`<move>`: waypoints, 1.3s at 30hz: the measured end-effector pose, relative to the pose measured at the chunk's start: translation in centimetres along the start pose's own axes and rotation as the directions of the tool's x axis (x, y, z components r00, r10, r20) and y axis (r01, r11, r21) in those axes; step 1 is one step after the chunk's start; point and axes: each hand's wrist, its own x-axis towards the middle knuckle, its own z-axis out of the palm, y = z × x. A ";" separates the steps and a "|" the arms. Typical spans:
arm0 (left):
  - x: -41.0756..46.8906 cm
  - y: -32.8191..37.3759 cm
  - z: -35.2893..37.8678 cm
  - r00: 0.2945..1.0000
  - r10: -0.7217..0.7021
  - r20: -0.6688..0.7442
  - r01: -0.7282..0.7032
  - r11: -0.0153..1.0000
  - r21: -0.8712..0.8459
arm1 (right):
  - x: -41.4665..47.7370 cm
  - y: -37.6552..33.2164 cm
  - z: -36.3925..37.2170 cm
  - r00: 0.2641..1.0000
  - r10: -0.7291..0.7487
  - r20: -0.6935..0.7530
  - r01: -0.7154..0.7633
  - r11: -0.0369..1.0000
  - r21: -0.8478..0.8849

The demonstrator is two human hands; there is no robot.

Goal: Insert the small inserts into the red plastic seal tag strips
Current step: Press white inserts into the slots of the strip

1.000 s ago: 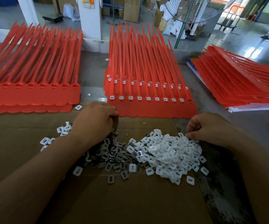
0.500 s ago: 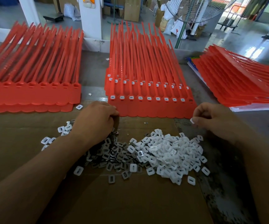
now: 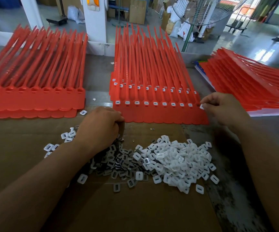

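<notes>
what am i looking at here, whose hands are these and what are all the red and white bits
No machine here: these are a person's two bare hands, filmed by a wide-angle camera worn on their head, looking forward and down. On the cardboard lies a pile of small inserts. Behind it sit stacks of red seal strips: the middle stack has white inserts in its front row, the left stack shows empty sockets. The right hand pinches one white insert at that row's right end. The left hand rests curled at the pile's left side; what it holds is hidden.
</notes>
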 end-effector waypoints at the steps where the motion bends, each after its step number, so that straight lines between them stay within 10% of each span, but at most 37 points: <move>1: 0.0 0.0 0.0 1.000 0.001 -0.003 -0.001 1.000 -0.002 | 0.4 0.2 0.3 0.999 0.015 -0.034 -0.014 0.999 0.031; 39: -0.1 -0.3 0.2 1.000 0.021 -0.021 -0.021 1.000 0.004 | 2.4 2.4 2.3 0.990 0.116 -0.077 -0.103 0.983 0.150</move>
